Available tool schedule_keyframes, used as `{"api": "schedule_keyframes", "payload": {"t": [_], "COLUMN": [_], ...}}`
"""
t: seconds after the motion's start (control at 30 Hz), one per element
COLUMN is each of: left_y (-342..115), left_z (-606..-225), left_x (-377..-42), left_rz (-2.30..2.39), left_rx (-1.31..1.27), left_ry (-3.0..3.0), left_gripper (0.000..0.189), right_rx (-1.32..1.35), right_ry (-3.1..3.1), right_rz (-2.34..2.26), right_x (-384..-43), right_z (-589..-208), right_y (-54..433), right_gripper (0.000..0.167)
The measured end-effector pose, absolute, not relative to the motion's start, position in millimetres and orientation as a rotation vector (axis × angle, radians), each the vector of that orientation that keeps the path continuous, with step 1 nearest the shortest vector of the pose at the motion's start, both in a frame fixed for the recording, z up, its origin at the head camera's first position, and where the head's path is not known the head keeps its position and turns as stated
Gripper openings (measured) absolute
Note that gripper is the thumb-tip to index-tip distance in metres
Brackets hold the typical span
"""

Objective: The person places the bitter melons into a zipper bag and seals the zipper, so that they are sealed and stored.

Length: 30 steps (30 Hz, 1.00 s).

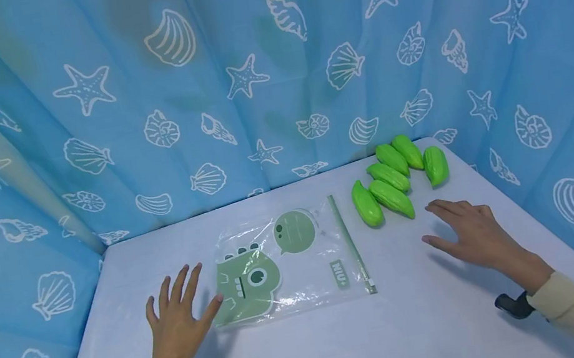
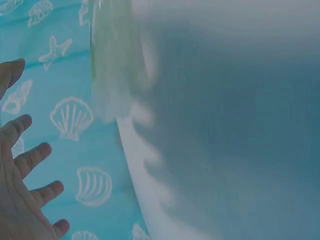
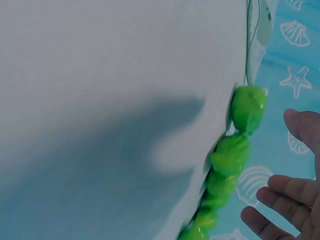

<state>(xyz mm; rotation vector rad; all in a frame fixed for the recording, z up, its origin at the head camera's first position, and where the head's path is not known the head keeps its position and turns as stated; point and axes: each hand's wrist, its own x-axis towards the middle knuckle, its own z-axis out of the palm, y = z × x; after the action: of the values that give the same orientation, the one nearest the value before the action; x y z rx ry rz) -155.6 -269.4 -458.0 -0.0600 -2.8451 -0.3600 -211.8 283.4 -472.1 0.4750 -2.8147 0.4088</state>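
Note:
A clear zip bag (image 1: 303,274) printed with a green one-eyed monster and a speech bubble lies flat on the white table, its slider strip toward the right. My left hand (image 1: 178,330), fingers spread, hovers by the bag's left edge and holds nothing; in the left wrist view the same hand (image 2: 22,200) shows straight fingers. To the right of the bag lie several glossy green elongated fruit-like pieces (image 1: 391,198). Just in front of them my right hand (image 1: 476,236) hovers with fingers extended and nothing held. In the right wrist view a row of green pieces (image 3: 232,150) appears beside that hand.
The white tabletop (image 1: 316,351) spreads in front of the bag. A blue curtain (image 1: 264,113) with white shells and starfish stands behind the table and along both sides. Dark wrist-worn devices (image 1: 513,306) show below the hands.

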Motion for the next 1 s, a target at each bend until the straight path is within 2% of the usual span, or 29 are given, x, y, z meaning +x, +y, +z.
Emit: {"api": "schedule_keyframes", "payload": {"t": [0.37, 1.0], "left_y": [-230.5, -166.0], "left_z": [-461.6, -483.5], "left_x": [-164.7, -182.8], "left_rz": [-0.534, -0.801], "left_rx": [-0.206, -0.347], "left_ry": [-2.764, -2.652], "left_gripper": [0.073, 0.056], "right_rx": [0.490, 0.519], "right_ry": [-2.858, -2.866], "right_rz": [0.586, 0.881], "right_x": [-218.5, -228.3], "right_z": [-477.6, -498.8], "right_y": [246.5, 207.5], "right_gripper": [0.071, 0.052]}}
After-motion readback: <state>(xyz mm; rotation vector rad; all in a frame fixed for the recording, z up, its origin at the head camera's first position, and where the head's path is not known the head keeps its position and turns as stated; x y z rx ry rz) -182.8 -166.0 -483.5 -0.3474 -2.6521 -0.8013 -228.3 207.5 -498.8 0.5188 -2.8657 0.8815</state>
